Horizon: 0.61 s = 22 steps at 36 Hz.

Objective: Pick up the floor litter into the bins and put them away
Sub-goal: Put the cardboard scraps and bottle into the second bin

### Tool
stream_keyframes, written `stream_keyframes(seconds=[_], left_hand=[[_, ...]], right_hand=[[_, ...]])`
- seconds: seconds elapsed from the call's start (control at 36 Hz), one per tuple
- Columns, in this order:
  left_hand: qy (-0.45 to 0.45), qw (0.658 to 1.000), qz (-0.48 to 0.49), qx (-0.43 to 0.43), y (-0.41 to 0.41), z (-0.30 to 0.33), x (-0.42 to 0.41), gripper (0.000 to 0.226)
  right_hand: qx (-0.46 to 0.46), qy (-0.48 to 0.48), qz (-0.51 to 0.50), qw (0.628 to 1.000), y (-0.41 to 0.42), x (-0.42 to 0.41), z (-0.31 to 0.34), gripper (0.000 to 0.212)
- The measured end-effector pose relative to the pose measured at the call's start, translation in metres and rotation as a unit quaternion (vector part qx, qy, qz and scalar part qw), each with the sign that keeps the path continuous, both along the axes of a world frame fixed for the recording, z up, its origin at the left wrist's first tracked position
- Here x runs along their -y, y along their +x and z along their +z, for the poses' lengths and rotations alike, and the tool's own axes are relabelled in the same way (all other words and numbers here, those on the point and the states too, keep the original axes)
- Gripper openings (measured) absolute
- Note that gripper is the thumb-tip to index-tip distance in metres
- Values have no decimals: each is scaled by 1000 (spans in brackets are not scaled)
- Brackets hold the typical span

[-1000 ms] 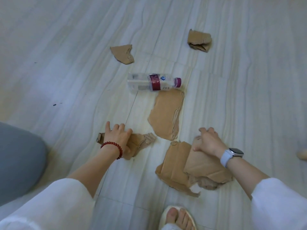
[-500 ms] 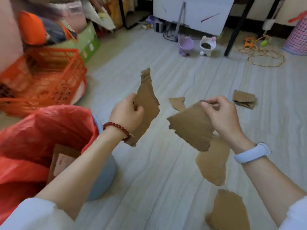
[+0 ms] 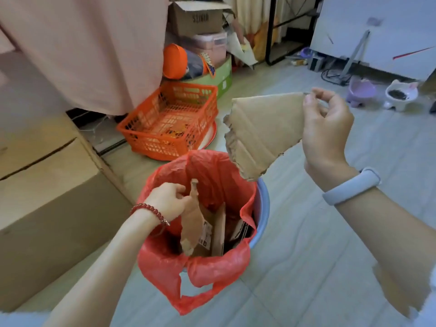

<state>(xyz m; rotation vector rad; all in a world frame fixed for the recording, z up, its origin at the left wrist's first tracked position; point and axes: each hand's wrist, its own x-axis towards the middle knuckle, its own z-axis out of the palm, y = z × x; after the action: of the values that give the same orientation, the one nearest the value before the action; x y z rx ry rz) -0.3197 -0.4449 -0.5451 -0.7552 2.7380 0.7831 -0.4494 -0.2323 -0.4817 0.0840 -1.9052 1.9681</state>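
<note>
A blue bin [image 3: 261,208] lined with a red plastic bag [image 3: 207,267] stands on the floor in the middle and holds several cardboard scraps. My left hand [image 3: 168,200] is over its mouth, pinching a narrow torn cardboard strip [image 3: 192,223] that hangs down inside the bag. My right hand [image 3: 326,128] is raised to the right of the bin and above it, gripping a wide torn cardboard piece [image 3: 262,133] by its top corner; its lower tip hangs over the bin's far rim. Another cardboard scrap [image 3: 401,286] lies on the floor at the right edge.
A large cardboard box [image 3: 47,208] stands close on the left. An orange plastic crate [image 3: 172,121] sits behind the bin, with stacked boxes and clutter beyond. Two pet bowls [image 3: 361,90] and cables lie at the far right by a white board.
Both hands lifted cardboard off the floor and carried it left. The left hand has lowered its strip into the bin; the right hand's piece now hangs above the rim.
</note>
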Motion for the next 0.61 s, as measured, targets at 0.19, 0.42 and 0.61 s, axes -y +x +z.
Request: stream_keyframes(seconds=[0.19,0.42,0.61], left_hand=[[-67,981,81,-163,1,-10,10,30],[-35,964,9,-263,-4,-16,-25,28],[13,945,-164,-281,-41,-16,-128,27]], right_hand=[[50,300,138,943,24,44,-34,20],[130,361,278,881,31,37,-57,25],[189,221,237,927,2,-65,-44,18]])
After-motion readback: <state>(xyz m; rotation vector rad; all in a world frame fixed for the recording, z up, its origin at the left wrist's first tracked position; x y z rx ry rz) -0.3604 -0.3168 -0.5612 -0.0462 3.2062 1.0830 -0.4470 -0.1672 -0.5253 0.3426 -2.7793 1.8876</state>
